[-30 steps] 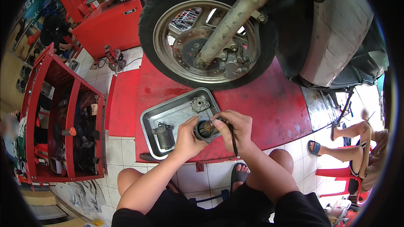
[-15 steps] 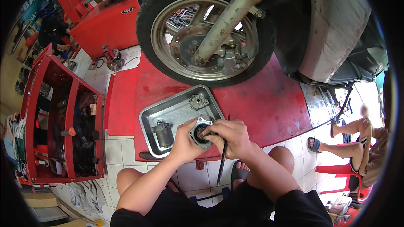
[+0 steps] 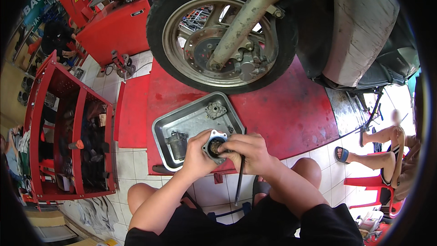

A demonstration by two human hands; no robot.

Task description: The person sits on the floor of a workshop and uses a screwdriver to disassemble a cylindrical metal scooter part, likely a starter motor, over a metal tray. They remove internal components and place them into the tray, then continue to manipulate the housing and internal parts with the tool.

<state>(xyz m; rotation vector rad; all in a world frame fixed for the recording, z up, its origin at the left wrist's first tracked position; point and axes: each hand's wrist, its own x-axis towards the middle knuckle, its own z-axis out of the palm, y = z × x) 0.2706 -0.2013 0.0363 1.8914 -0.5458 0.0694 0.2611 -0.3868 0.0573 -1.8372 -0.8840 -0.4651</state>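
My left hand point(image 3: 195, 155) is closed round a small metal housing point(image 3: 217, 135) with a flanged rim, its opening turned up toward me. My right hand point(image 3: 249, 152) grips a long dark rod point(image 3: 238, 187) that points down toward my knees, while its fingertips reach into the housing's opening at a dark, brownish inner part. Beneath both hands a steel tray point(image 3: 161, 123) lies on the red platform point(image 3: 291, 114). It holds a cylindrical motor-like part point(image 3: 176, 143) at left, a metal end piece point(image 3: 215, 110) at the back and small pieces at right, partly hidden by my hands.
A scooter's front wheel point(image 3: 168, 59) stands just beyond the tray. A red tool cart point(image 3: 79, 148) is at left, a red lift unit point(image 3: 114, 27) behind it. A seated person point(image 3: 387, 164) is at right; another person point(image 3: 57, 36) bends down at far left.
The housing has turned so its open flange faces up, and my right fingers have moved down into it. The rod has swung lower and now hangs further below my right hand.
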